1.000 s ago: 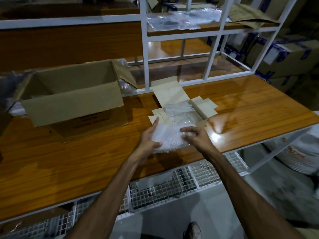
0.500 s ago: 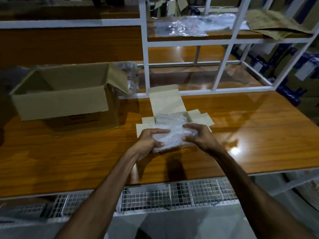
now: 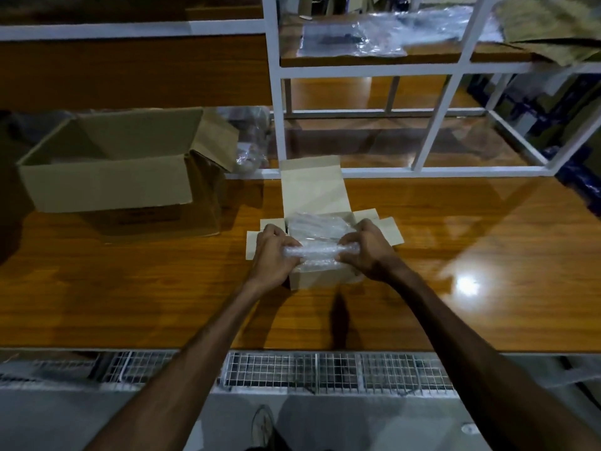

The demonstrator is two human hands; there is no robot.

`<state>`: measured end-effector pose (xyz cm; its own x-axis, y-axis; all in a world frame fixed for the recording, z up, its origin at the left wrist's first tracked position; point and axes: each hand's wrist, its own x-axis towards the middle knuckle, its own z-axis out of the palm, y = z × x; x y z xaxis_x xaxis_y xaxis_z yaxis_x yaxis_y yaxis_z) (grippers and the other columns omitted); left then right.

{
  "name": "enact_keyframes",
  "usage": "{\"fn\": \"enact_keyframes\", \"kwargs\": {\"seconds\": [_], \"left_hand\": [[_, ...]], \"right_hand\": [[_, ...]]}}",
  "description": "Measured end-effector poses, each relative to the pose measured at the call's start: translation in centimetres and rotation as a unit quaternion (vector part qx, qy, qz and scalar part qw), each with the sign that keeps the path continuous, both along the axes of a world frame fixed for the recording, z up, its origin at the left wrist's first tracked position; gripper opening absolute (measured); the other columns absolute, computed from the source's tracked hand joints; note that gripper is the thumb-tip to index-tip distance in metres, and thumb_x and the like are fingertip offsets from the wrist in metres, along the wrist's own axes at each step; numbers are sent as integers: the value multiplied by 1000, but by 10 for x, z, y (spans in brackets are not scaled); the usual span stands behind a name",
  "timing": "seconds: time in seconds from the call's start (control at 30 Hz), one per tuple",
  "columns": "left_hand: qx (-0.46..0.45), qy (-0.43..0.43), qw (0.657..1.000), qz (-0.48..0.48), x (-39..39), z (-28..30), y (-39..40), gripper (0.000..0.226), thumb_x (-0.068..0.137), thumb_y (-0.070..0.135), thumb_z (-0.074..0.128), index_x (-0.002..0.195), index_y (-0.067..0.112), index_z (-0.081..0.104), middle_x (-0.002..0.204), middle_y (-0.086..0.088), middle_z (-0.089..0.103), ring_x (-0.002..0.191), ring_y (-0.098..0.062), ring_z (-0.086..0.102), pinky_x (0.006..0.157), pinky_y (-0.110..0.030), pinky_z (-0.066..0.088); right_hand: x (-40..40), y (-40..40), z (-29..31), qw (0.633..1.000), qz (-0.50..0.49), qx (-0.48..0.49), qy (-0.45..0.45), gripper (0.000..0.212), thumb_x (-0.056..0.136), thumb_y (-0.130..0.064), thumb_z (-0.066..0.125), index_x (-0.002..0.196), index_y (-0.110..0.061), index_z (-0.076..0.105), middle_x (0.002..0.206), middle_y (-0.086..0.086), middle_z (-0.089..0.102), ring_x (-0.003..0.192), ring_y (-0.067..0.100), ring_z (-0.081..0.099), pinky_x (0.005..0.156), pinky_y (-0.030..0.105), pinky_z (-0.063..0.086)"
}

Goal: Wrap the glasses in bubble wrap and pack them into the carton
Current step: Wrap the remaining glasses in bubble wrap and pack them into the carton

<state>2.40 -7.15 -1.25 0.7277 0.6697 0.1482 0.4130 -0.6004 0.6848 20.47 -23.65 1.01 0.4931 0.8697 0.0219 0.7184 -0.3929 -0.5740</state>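
a second ago the bubble-wrapped bundle point(image 3: 312, 253) lay flatter under my hands on the wooden table point(image 3: 130, 304), in front of the small open carton point(image 3: 313, 190); now i have it rolled tighter and lifted to the carton's near edge, so i judge the wrapping is nearly done and the packing step is next.

well to the left of the small carton stands the large open cardboard box point(image 3: 110, 180), flaps up, untouched.

my left hand point(image 3: 274, 255) grips the left end of the bundle, fingers curled over the top of it. between my hands the bundle shows as a narrow, cloudy white roll with the bubble texture faintly visible; i cannot see the glass inside it. my right hand point(image 3: 367, 252) grips the right end the same way, thumb and fingers clenched round the roll.

the bundle hangs just over the carton's front wall, partly above the opening. inside the carton, just behind the bundle, lies another clear wrapped piece point(image 3: 317, 224). the carton's lid flap stands up at the back and its side flaps lie spread on the table.
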Motion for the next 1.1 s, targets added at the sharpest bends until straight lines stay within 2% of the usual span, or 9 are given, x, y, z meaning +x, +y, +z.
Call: {"fn": "enact_keyframes", "kwargs": {"seconds": [0.07, 0.17, 0.33, 0.47, 0.53, 0.7, 0.87, 0.97, 1.1], "left_hand": [[50, 17, 998, -20, 1, -3, 2, 28, 79, 17, 89, 105, 15, 81, 121, 3, 50, 119, -16, 41, 93, -23, 47], [135, 39, 989, -57, 4, -4, 0, 20, 82, 18, 84, 102, 20, 82, 132, 3, 51, 129, -17, 38, 102, -39, 45], [198, 73, 970, -120, 2, 2, 5, 15, 85, 16, 77, 98, 24, 80, 136, 4, 55, 139, -18, 36, 109, -44, 33], [206, 134, 953, -179, 0, 6, 7, 22, 92, 12, 72, 111, 22, 76, 119, 6, 63, 120, -16, 48, 100, -36, 30], [205, 149, 949, -189, 1, 7, 8, 26, 93, 11, 71, 116, 22, 76, 119, 5, 64, 117, -15, 49, 99, -36, 31], [203, 195, 936, -212, 10, 11, 10, 31, 94, 5, 67, 119, 20, 75, 121, 1, 67, 120, -18, 51, 102, -41, 33], [186, 238, 929, -215, 18, 8, 17, 30, 91, 4, 70, 113, 24, 75, 116, 2, 70, 117, -22, 54, 103, -47, 39], [193, 252, 923, -216, 23, 8, 13, 29, 90, 8, 73, 114, 25, 75, 116, 3, 71, 116, -21, 54, 103, -47, 38], [218, 251, 915, -227, 24, 8, 11, 21, 92, 16, 74, 112, 21, 69, 113, 2, 69, 113, -19, 54, 106, -47, 34]], "right_hand": [[3, 3, 0, 999, 22, -17, -40, 38, 89, -43, 78, 117, -16, 74, 141, 5, 42, 129, 23, 40, 100, 38, 47], [8, 4, 1, 991, 64, -23, -113, 33, 89, -45, 77, 109, -18, 76, 143, 7, 45, 129, 23, 42, 99, 46, 52], [16, 5, 2, 966, 138, -10, -220, 27, 85, -45, 80, 101, -23, 76, 142, 4, 49, 132, 19, 41, 104, 47, 44], [24, 7, 1, 949, 230, -23, -214, 20, 92, -30, 77, 108, -19, 73, 114, 3, 67, 102, 16, 66, 83, 40, 59], [28, 7, -1, 941, 264, -25, -212, 19, 92, -17, 78, 111, -14, 74, 108, 6, 71, 94, 17, 71, 74, 34, 62], [33, 9, 5, 940, 269, -70, -198, 26, 94, -10, 75, 119, -12, 73, 119, 7, 71, 100, 14, 71, 77, 22, 58], [34, 13, 6, 934, 284, -91, -196, 27, 92, -11, 77, 119, -12, 74, 116, 7, 71, 99, 14, 70, 77, 27, 59], [31, 11, 3, 930, 262, -114, -231, 30, 92, -12, 76, 121, -16, 73, 118, 3, 69, 112, 19, 67, 92, 48, 53], [24, 23, 10, 896, 249, -249, -270, 39, 102, -12, 61, 139, -24, 60, 141, 0, 54, 138, 22, 45, 113, 53, 26]]}}
